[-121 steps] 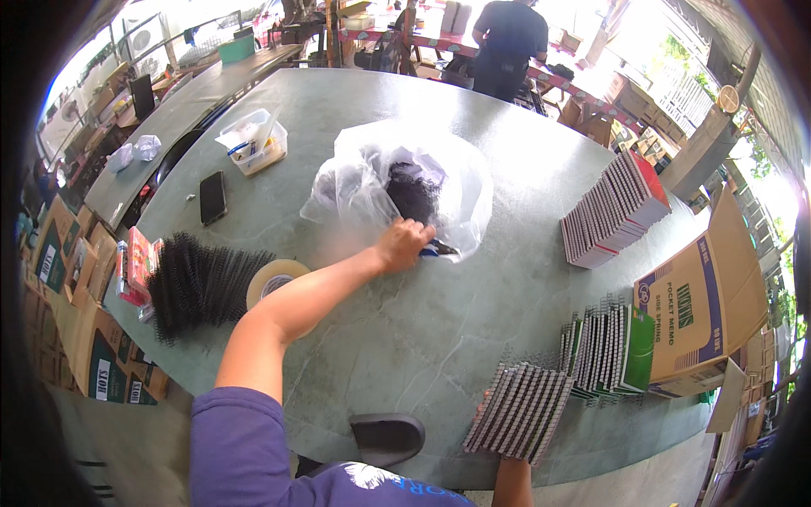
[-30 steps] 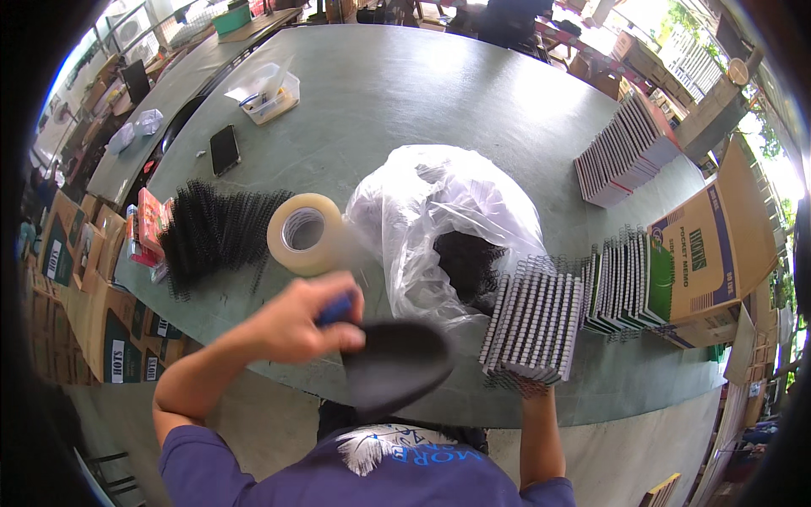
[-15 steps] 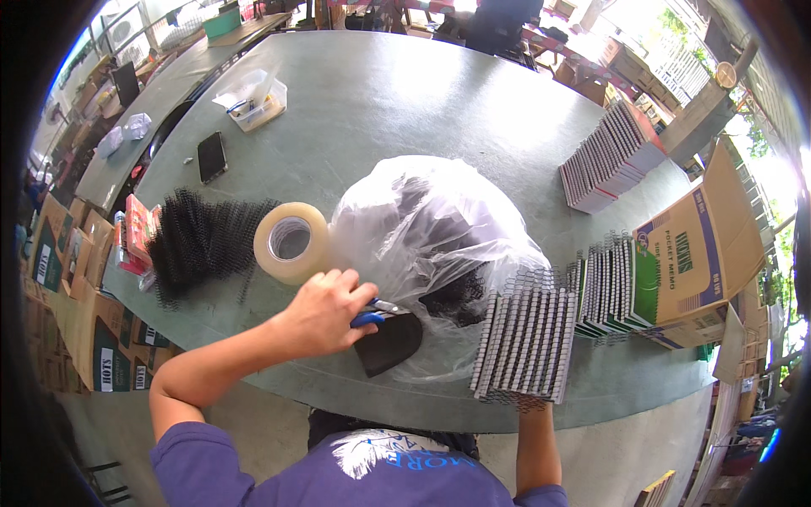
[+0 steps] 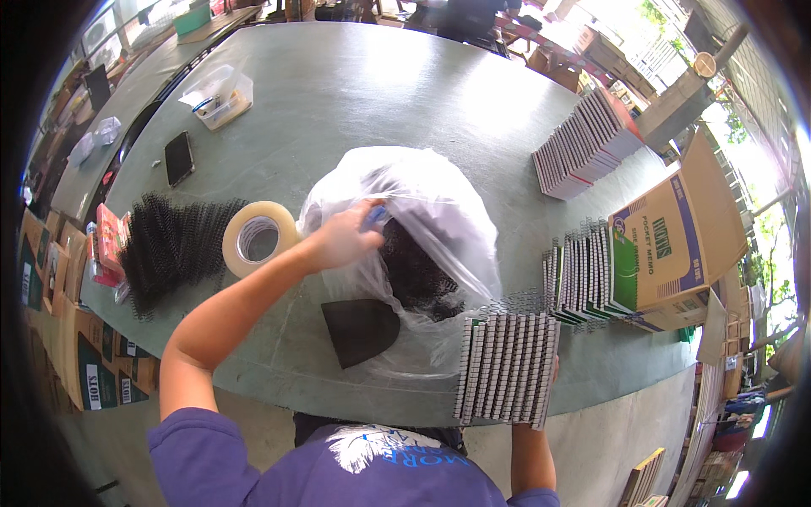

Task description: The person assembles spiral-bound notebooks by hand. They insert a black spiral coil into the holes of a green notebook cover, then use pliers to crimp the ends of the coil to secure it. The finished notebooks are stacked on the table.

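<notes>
My left hand (image 4: 348, 238), slightly blurred, is closed round blue-handled pliers (image 4: 374, 218) at the mouth of a clear plastic bag (image 4: 456, 211). Inside the bag lies a mass of black binding coils (image 4: 414, 269). My right hand (image 4: 555, 368) grips a stack of spiral-bound notebooks (image 4: 507, 367) at the near edge of the table; the stack hides most of that hand. Beside the bag, a black rounded flat piece (image 4: 361, 332) lies on the table. To the left of the bag a roll of clear tape (image 4: 289, 221) stands against a heap of black coils (image 4: 173, 245).
On the right, a row of green-covered spiral notebooks (image 4: 583, 275) leans by an open cardboard box (image 4: 676, 253). Behind them stands another notebook stack (image 4: 583, 144). A phone (image 4: 178, 159) and a plastic tub (image 4: 221, 100) are at the far left of the table (image 4: 338, 101).
My left hand has moved forward with the pliers, from above the black flat piece to the bag's mouth. The bag's film is pulled, showing more coils. The held notebooks have tilted slightly.
</notes>
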A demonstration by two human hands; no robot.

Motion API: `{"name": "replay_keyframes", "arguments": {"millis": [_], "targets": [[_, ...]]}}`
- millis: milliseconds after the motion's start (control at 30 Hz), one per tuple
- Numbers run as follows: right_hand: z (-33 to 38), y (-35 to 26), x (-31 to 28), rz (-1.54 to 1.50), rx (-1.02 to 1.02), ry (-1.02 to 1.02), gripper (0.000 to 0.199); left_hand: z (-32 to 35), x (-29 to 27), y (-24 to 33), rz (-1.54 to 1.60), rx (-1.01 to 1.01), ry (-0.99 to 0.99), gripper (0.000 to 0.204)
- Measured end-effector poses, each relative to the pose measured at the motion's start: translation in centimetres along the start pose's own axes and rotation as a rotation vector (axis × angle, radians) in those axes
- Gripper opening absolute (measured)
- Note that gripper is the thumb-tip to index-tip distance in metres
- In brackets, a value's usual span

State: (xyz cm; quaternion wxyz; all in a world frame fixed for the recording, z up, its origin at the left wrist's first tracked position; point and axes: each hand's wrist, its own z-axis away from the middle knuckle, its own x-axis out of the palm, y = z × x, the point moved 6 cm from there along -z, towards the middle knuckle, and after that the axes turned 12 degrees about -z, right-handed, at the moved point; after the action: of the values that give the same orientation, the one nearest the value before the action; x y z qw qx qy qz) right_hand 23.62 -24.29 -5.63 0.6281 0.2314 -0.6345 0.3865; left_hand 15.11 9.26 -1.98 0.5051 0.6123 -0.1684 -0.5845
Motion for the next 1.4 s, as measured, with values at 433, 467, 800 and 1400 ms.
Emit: {"name": "replay_keyframes", "arguments": {"millis": [433,467,800,1400], "targets": [[-0.9,1.8,-0.1,-0.032,0.141,-0.024,0.064,8.2,2.8,9.3,-0.915,0.684,-0.090,0.046],[-1.0,1.9,-0.4,-0.013,0.141,-0.009,0.064,8.4,2.7,9.3,-0.933,0.686,-0.073,0.045],[-1.2,2.2,-0.9,0.203,0.165,0.119,0.064,7.8,3.3,8.0,-0.959,0.735,-0.004,0.035],[-2.2,2.1,0.2,0.300,0.190,0.135,0.062,5.7,3.2,6.8,-1.005,0.705,0.104,0.045]]}}
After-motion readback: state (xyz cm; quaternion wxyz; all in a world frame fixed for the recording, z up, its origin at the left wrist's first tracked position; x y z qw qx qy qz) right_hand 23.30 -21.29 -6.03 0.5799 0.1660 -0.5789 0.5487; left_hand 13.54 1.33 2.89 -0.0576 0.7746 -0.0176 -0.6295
